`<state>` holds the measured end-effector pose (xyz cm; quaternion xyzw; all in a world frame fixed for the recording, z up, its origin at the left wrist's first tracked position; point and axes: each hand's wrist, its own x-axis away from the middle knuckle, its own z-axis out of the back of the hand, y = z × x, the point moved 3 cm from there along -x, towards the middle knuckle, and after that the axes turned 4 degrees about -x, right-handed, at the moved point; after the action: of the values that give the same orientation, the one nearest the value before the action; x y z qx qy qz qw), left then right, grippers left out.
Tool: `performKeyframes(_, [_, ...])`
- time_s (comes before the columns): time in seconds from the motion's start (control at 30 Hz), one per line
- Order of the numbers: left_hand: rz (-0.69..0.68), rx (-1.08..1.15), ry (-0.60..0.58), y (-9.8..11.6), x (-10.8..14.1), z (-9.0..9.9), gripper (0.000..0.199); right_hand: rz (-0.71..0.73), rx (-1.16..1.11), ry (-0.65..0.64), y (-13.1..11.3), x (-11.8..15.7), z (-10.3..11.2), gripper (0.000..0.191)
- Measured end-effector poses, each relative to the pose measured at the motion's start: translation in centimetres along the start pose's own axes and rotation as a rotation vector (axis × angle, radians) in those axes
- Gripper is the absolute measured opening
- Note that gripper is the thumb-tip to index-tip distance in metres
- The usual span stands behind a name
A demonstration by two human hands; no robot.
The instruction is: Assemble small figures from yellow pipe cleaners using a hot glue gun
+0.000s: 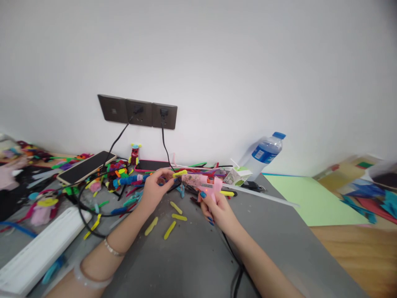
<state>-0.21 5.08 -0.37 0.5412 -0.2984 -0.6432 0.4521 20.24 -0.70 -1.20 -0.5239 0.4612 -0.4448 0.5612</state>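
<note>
My right hand [218, 207] is wrapped round the handle of a pink hot glue gun [198, 182], whose nozzle points left. Between the fingertips of my left hand [158, 186] is a short yellow piece of pipe cleaner [180, 173], held right at the nozzle. Whether the two touch, I cannot tell. Below them on the grey table lie several more short yellow pieces [170, 230]. Another yellow piece [227, 193] shows just right of the glue gun. A black cord [231, 248] runs down from beneath my right hand.
Pipe cleaners and small figures [43, 207] crowd the left, with a phone [87, 167] and a white power strip [43, 248]. A tilted water bottle [263, 155] and small carton [238, 176] stand near the wall. Green paper [313, 200] lies right. Cords hang from wall sockets [138, 111].
</note>
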Motion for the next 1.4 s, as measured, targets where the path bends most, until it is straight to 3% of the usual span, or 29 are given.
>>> performKeyframes(0.33, [-0.003, 0.002, 0.005, 0.2, -0.1, 0.1, 0.010, -0.024, 0.020, 0.001, -1.5, 0.1, -0.1, 0.054])
performKeyframes(1.4, [-0.015, 0.014, 0.072, 0.0, 0.0, 0.3, 0.009, -0.035, 0.016, 0.110, -1.6, -0.2, 1.0, 0.056])
